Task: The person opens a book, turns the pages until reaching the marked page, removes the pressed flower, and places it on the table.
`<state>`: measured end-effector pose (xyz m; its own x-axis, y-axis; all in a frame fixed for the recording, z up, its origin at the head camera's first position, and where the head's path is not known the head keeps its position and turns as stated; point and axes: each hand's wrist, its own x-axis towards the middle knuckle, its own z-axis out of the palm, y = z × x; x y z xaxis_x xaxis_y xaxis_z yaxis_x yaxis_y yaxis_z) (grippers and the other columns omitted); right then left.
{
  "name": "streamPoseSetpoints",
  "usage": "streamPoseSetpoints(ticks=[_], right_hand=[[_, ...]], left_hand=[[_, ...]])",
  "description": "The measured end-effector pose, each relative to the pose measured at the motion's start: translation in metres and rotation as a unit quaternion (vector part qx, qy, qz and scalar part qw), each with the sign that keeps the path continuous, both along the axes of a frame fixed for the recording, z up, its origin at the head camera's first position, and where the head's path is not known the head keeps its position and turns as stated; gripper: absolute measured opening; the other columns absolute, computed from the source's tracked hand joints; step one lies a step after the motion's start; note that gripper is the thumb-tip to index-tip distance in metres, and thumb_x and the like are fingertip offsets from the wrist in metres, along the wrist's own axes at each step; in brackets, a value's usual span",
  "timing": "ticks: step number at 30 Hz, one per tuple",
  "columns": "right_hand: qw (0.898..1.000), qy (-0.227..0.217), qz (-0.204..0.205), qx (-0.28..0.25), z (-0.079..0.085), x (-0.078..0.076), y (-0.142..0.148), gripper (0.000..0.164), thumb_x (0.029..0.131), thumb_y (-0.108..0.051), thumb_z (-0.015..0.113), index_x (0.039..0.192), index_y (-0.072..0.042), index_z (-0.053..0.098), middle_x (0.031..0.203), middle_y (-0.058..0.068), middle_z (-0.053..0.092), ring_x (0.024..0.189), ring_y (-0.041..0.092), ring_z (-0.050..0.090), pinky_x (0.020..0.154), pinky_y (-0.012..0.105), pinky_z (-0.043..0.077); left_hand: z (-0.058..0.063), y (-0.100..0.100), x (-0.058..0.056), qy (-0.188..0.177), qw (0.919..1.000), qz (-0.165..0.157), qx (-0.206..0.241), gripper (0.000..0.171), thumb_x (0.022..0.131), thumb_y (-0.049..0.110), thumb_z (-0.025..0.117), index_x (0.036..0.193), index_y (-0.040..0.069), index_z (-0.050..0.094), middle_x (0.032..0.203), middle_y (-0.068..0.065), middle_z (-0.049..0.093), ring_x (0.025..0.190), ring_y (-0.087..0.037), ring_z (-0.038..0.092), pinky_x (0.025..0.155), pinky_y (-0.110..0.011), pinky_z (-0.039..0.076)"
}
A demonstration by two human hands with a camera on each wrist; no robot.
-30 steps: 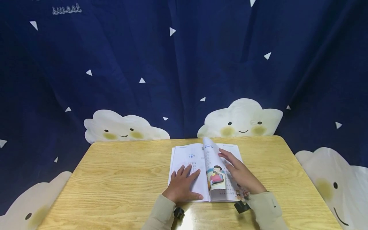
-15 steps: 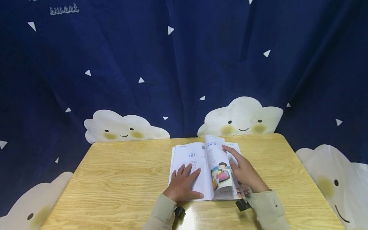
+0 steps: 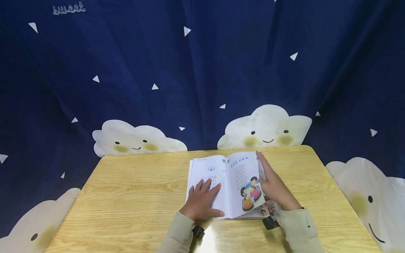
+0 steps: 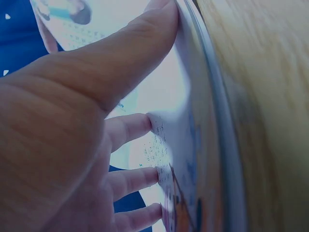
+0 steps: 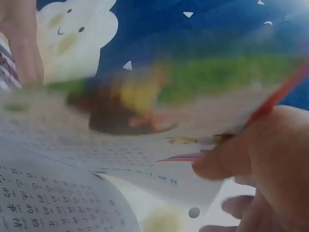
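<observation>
An open book [image 3: 218, 211] with printed text and coloured drawings lies on the table. My left hand [image 3: 202, 202] rests on its left page with the fingers spread; in the left wrist view the thumb [image 4: 140, 43] lies along the paper near the book's lower edge. At the book's right side, my right hand [image 3: 278, 189] touches the outer edge of a raised page [image 3: 240, 175] with fairly straight fingers. That page shows two cartoon figures. In the right wrist view, a blurred page [image 5: 145, 101] crosses in front, and the right thumb [image 5: 222, 159] is beside it.
The wooden table [image 3: 136, 189] extends on both sides of the book. Behind it hangs a dark blue curtain [image 3: 152, 52] with white triangles and smiling clouds. A small black device [image 3: 270, 222] is at the right wrist, and another black device [image 3: 198, 231] is at the left.
My right hand has moved right, bringing the raised page over from the book's middle to the right side, so both figures on it now show. The left hand has stayed in place.
</observation>
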<state>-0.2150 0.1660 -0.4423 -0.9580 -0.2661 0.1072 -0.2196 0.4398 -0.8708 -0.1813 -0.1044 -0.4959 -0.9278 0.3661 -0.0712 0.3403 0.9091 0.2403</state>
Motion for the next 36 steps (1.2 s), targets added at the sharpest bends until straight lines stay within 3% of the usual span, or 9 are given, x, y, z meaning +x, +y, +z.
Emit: streamPoseSetpoints(ticks=[5,9,13,18,23,26,28,31,36], right_hand=[[1.000,0.017,-0.001,-0.023,0.001,0.000,-0.002,0.096,0.093,-0.009,0.060,0.154,-0.030,-0.011,0.161,0.014,-0.008,0.144,0.045,-0.002,0.106,0.070,0.007],[1.000,0.007,0.015,-0.002,-0.005,0.001,-0.012,0.100,0.090,-0.010,0.063,0.154,-0.013,-0.014,0.158,0.026,-0.006,0.142,0.049,0.000,0.107,0.068,0.008],[0.997,-0.022,0.025,0.064,-0.013,0.003,-0.023,0.098,0.089,-0.022,0.065,0.153,-0.002,-0.007,0.156,0.031,-0.007,0.142,0.050,-0.001,0.109,0.064,0.010],[0.989,-0.035,0.028,0.139,-0.023,0.003,-0.032,0.100,0.087,-0.044,0.067,0.153,0.000,0.007,0.153,0.036,-0.004,0.140,0.053,0.006,0.107,0.066,0.020],[0.984,-0.038,0.034,0.168,-0.027,0.006,-0.041,0.097,0.086,-0.053,0.065,0.153,-0.002,0.016,0.152,0.038,-0.004,0.137,0.056,0.013,0.103,0.067,0.026],[0.984,-0.034,0.041,0.170,-0.028,0.008,-0.044,0.093,0.087,-0.054,0.064,0.153,-0.004,0.022,0.152,0.037,-0.003,0.137,0.056,0.014,0.103,0.068,0.026],[0.984,-0.034,0.043,0.172,-0.029,0.010,-0.045,0.089,0.087,-0.053,0.064,0.152,-0.006,0.027,0.153,0.037,-0.002,0.137,0.056,0.014,0.102,0.070,0.025],[0.981,-0.041,0.042,0.183,-0.031,0.013,-0.048,0.084,0.087,-0.054,0.064,0.151,-0.009,0.032,0.154,0.035,-0.001,0.137,0.057,0.010,0.101,0.073,0.019],[0.970,-0.061,0.034,0.231,-0.035,0.015,-0.056,0.083,0.084,-0.065,0.058,0.151,-0.025,0.034,0.158,0.026,-0.003,0.137,0.058,0.000,0.090,0.084,0.007]], left_hand=[[0.001,0.000,0.001,0.001,1.0000,-0.001,0.004,0.094,0.070,0.072,0.068,0.149,0.030,0.038,0.155,-0.011,0.030,0.140,-0.040,0.026,0.104,-0.064,0.026],[0.002,-0.001,0.002,-0.004,0.9999,0.000,0.011,0.094,0.070,0.070,0.069,0.149,0.029,0.039,0.154,-0.012,0.031,0.140,-0.041,0.026,0.104,-0.065,0.025],[0.002,-0.002,0.001,-0.002,0.9999,0.000,0.015,0.094,0.070,0.070,0.070,0.148,0.029,0.040,0.154,-0.012,0.031,0.139,-0.041,0.026,0.104,-0.065,0.026],[0.004,-0.002,0.000,-0.010,0.9987,-0.003,0.049,0.094,0.070,0.067,0.072,0.148,0.028,0.040,0.154,-0.016,0.029,0.140,-0.043,0.024,0.104,-0.067,0.024],[0.007,-0.010,-0.002,-0.048,0.9928,-0.001,0.110,0.095,0.072,0.065,0.072,0.151,0.029,0.034,0.155,-0.023,0.021,0.141,-0.042,0.023,0.106,-0.066,0.023],[0.009,-0.019,-0.007,-0.055,0.9833,-0.002,0.174,0.090,0.082,0.060,0.065,0.154,0.025,0.024,0.154,-0.024,0.020,0.137,-0.041,0.031,0.105,-0.060,0.031],[0.011,-0.026,-0.011,-0.049,0.9726,0.000,0.227,0.083,0.092,0.055,0.055,0.156,0.019,0.016,0.154,-0.023,0.021,0.134,-0.040,0.036,0.103,-0.056,0.035],[0.013,-0.036,-0.017,-0.048,0.9516,0.017,0.303,0.070,0.102,0.048,0.036,0.156,0.013,0.008,0.156,-0.020,0.017,0.140,-0.036,0.026,0.109,-0.055,0.027],[0.015,-0.048,-0.023,-0.042,0.9255,0.053,0.373,0.059,0.106,0.038,0.016,0.156,0.009,0.004,0.158,-0.022,0.009,0.145,-0.036,0.009,0.112,-0.059,0.013]])
